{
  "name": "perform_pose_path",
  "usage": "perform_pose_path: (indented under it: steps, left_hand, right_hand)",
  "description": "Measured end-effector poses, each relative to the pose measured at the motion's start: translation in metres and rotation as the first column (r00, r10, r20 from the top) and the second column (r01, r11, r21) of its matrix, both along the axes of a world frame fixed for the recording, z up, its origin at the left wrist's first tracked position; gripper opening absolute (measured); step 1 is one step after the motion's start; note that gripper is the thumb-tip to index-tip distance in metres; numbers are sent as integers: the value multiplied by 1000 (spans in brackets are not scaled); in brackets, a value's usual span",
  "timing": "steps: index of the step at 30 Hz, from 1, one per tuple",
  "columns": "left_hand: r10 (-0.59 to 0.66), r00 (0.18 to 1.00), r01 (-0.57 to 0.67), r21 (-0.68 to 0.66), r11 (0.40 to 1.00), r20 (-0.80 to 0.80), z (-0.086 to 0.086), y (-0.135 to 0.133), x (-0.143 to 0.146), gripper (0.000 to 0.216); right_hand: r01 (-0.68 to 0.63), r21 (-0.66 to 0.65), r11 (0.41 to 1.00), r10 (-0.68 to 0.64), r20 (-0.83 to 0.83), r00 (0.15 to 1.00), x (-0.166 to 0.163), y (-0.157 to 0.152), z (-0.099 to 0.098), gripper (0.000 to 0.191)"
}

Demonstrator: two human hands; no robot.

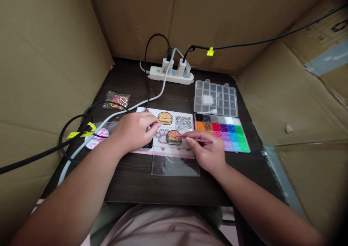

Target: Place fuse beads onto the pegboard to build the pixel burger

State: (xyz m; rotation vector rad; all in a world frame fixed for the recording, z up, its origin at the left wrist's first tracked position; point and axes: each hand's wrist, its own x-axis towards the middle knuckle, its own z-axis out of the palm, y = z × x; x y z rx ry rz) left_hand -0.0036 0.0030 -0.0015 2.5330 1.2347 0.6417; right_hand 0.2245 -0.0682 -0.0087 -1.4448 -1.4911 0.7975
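My right hand (208,150) grips a pair of pinkish tweezers (201,140), their tips at the right side of a burger made of small fuse beads (174,137). The bead burger sits on a transparent pegboard (175,167), which partly overlaps a printed pattern sheet (189,116). On that sheet a pixel burger picture (164,118) shows above the bead one. My left hand (136,131) hovers over the sheet's left part, thumb and forefinger pinched; whatever is between them is too small to see. Beneath it, black beads (148,145) are partly hidden.
Right of the sheet lies an open bead box (231,137) with coloured compartments and a transparent lid (216,97). A white power strip (171,74) stands behind. Cables (114,114) cross the left side, near a small bag (117,100) and a pink-white disc (97,138). Cardboard walls surround the table.
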Motion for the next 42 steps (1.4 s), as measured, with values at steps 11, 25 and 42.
perform_pose_path:
  steps: [11,25,42]
  left_hand:
    - [-11,1000,11,-1,1000,-10,1,0,0,25]
    - [-15,1000,15,2,1000,-6,-1,1,0,25]
    - [-9,1000,9,-10,1000,-5,0,-1,0,26]
  right_hand:
    - [-10,-26,1000,9,-19,1000,3,1,-4,9]
    - [-7,-49,999,7,-1,1000,3,2,-4,10]
    - [-15,-60,998,15,4,1000,4,2,-6,10]
